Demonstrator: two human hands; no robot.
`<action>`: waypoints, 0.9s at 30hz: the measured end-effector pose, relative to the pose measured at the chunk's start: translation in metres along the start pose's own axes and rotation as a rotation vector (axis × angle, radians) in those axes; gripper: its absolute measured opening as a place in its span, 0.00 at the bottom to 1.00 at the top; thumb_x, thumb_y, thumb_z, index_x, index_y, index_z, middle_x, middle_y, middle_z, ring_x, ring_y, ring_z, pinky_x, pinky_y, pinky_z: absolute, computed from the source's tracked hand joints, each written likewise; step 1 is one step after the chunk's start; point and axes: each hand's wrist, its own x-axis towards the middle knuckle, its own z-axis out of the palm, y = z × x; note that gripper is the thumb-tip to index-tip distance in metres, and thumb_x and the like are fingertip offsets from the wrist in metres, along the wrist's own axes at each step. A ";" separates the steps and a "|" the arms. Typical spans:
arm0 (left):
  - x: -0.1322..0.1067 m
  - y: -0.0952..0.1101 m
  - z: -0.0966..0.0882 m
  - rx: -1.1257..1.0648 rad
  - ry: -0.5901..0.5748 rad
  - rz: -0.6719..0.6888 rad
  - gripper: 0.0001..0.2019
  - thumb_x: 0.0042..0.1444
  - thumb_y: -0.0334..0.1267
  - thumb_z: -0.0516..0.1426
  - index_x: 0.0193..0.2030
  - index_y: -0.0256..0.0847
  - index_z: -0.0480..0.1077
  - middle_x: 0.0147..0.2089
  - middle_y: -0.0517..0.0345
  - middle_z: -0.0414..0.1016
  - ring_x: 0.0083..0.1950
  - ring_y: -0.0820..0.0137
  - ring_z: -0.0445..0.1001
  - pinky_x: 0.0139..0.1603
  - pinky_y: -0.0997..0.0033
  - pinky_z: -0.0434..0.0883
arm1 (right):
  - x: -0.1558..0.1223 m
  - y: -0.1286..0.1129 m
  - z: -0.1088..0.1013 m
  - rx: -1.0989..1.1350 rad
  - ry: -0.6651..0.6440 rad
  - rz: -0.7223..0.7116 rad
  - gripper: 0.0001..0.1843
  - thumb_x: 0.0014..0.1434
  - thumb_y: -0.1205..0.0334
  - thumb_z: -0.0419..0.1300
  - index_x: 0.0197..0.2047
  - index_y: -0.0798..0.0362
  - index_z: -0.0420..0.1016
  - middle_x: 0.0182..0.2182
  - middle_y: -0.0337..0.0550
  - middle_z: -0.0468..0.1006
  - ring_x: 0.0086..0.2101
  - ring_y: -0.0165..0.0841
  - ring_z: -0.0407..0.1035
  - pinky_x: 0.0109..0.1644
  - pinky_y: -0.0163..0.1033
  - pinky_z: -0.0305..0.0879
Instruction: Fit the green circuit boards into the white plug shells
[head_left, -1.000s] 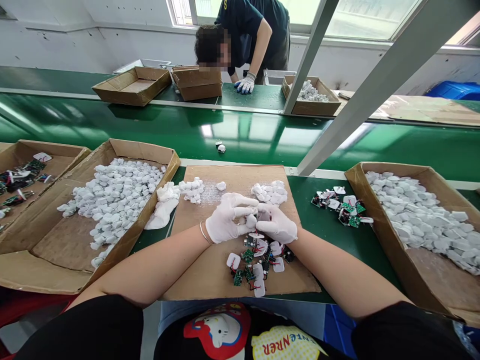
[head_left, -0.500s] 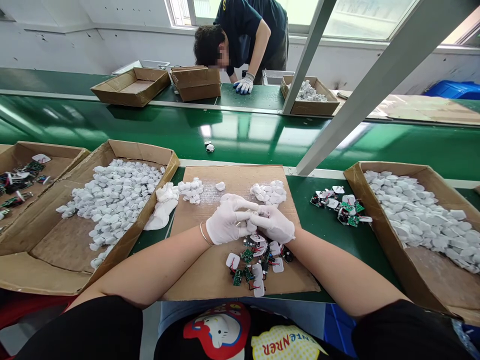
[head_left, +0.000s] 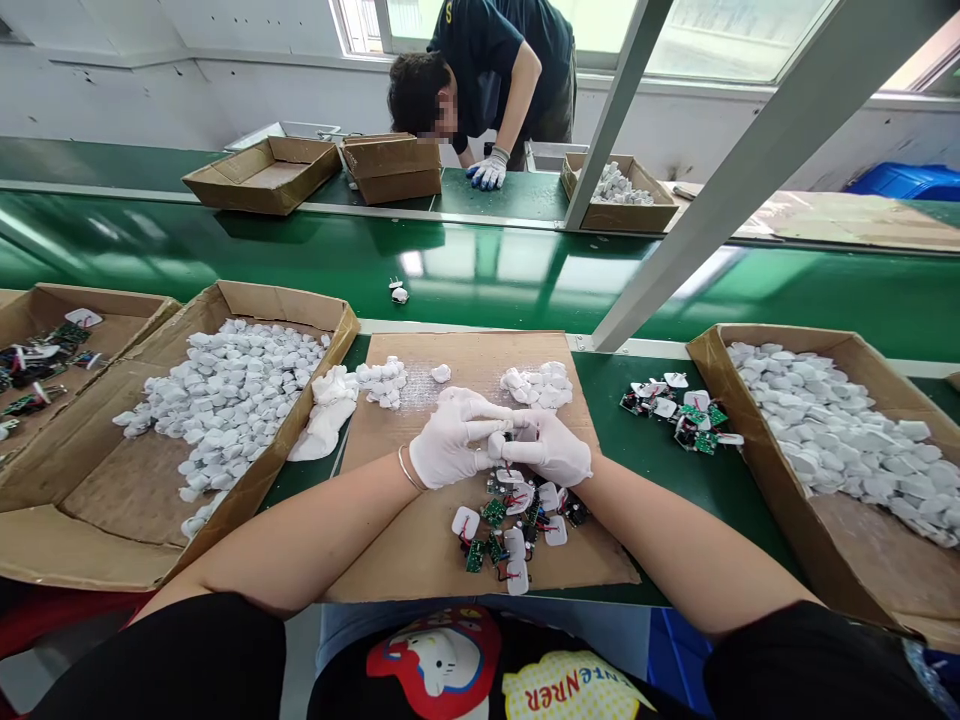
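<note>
In white gloves, my left hand [head_left: 456,438] and my right hand [head_left: 553,448] meet over the cardboard sheet [head_left: 397,530]. Both are closed around a small white plastic piece [head_left: 496,445], mostly hidden by the fingers. Just below my hands lies a pile of small green circuit boards [head_left: 493,512] with red and black wires and white plastic covers. Beyond them on the sheet are a cluster of white plastic pieces [head_left: 382,380] at left, a single white piece [head_left: 441,373], and another cluster of white pieces [head_left: 541,385] at right.
Boxes of white pieces stand at left [head_left: 341,335] and right [head_left: 705,350]. More wired boards [head_left: 682,410] lie to the right, a crumpled white glove [head_left: 324,420] to the left. A slanted metal post [head_left: 675,240] crosses before the green conveyor [head_left: 315,255]. A co-worker [head_left: 495,70] bends opposite.
My fingers have shifted around the white piece, with a gap now showing between the hands. The small white item on the conveyor has moved left. The piles look unchanged.
</note>
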 end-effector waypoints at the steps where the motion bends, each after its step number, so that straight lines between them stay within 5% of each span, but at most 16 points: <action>1: 0.000 0.000 0.000 0.018 -0.003 -0.011 0.07 0.53 0.37 0.62 0.40 0.42 0.74 0.41 0.54 0.80 0.37 0.70 0.75 0.40 0.64 0.68 | 0.000 0.000 0.000 -0.008 0.014 -0.014 0.13 0.51 0.56 0.68 0.33 0.58 0.75 0.31 0.42 0.73 0.34 0.32 0.65 0.43 0.39 0.65; 7: -0.001 0.002 0.001 0.100 -0.018 -0.098 0.08 0.57 0.37 0.57 0.42 0.44 0.76 0.41 0.56 0.80 0.38 0.70 0.75 0.42 0.65 0.69 | 0.002 0.003 -0.002 0.063 -0.056 -0.072 0.20 0.51 0.48 0.66 0.32 0.58 0.73 0.28 0.40 0.69 0.30 0.29 0.62 0.35 0.36 0.60; 16: -0.008 0.000 0.004 0.172 -0.021 -0.157 0.09 0.52 0.42 0.62 0.41 0.47 0.76 0.40 0.58 0.81 0.40 0.68 0.76 0.46 0.62 0.68 | 0.000 -0.004 0.006 -0.146 0.145 0.028 0.15 0.52 0.53 0.66 0.30 0.58 0.72 0.25 0.37 0.65 0.26 0.26 0.56 0.28 0.33 0.55; 21: -0.002 -0.001 0.001 -0.004 -0.112 -0.215 0.07 0.57 0.39 0.57 0.31 0.41 0.73 0.35 0.56 0.78 0.38 0.70 0.76 0.43 0.66 0.71 | 0.003 0.006 -0.005 0.137 0.019 0.026 0.17 0.52 0.50 0.66 0.33 0.58 0.74 0.27 0.40 0.71 0.29 0.30 0.64 0.37 0.38 0.64; 24: -0.001 0.000 -0.002 -0.037 -0.118 -0.194 0.08 0.56 0.41 0.58 0.40 0.41 0.74 0.44 0.52 0.78 0.45 0.66 0.76 0.48 0.63 0.73 | 0.005 0.010 -0.011 0.236 0.009 0.018 0.16 0.50 0.56 0.68 0.39 0.57 0.75 0.30 0.42 0.74 0.31 0.32 0.68 0.39 0.39 0.66; 27: -0.004 0.001 -0.005 -0.030 -0.108 -0.183 0.21 0.52 0.42 0.61 0.53 0.41 0.70 0.55 0.46 0.74 0.56 0.59 0.73 0.56 0.56 0.69 | 0.006 0.006 -0.010 0.225 0.006 -0.024 0.15 0.50 0.56 0.68 0.37 0.57 0.75 0.31 0.42 0.74 0.30 0.31 0.67 0.37 0.38 0.67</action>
